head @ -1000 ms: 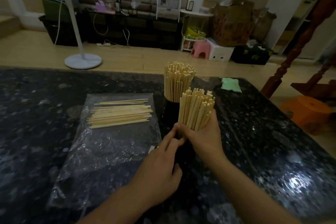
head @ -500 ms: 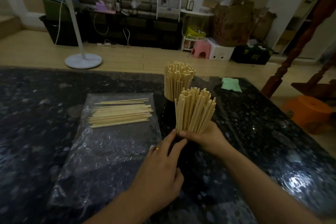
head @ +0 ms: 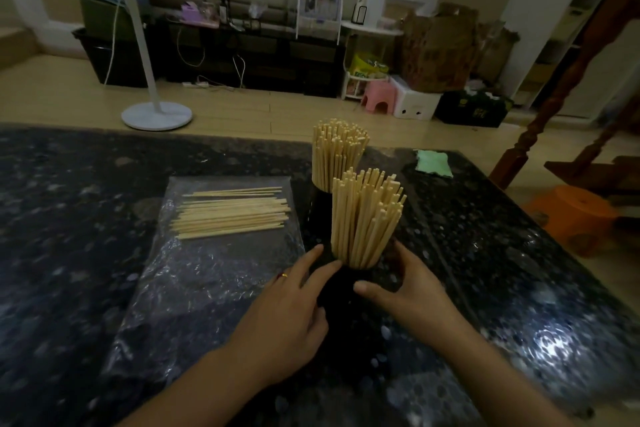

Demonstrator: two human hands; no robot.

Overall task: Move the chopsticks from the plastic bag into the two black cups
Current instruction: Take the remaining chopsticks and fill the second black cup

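Both hands sit on the near black cup (head: 341, 291), one on each side. Left hand (head: 289, 315): fingers nearly straight, tips laid against the cup's left wall just under the rim, a ring on one finger; an open grip, touching, not wrapped round. Right hand (head: 403, 291): thumb across the cup's front, fingers curved round its right side, a loose hold on the cup. The cup is hard to separate from the dark bench (head: 69, 218); its rim shows only where the sticks enter. Near cup holds a full upright bundle of chopsticks (head: 363, 215), fanned slightly to the right at the top. Far black cup (head: 320, 185) stands just behind and a little left, almost touching, packed with its own upright bundle (head: 337, 152). Left of the cups the plastic bag (head: 207, 274) lies flat, running from mid-bench toward the near edge; a small flat pile of loose chopsticks (head: 232, 213) rests at its far end, pointing at the cups. Bare dark stone lies to the left of the bag and to the right of the cups. A green cloth (head: 434, 163) sits near the far right corner, well apart from the cups.
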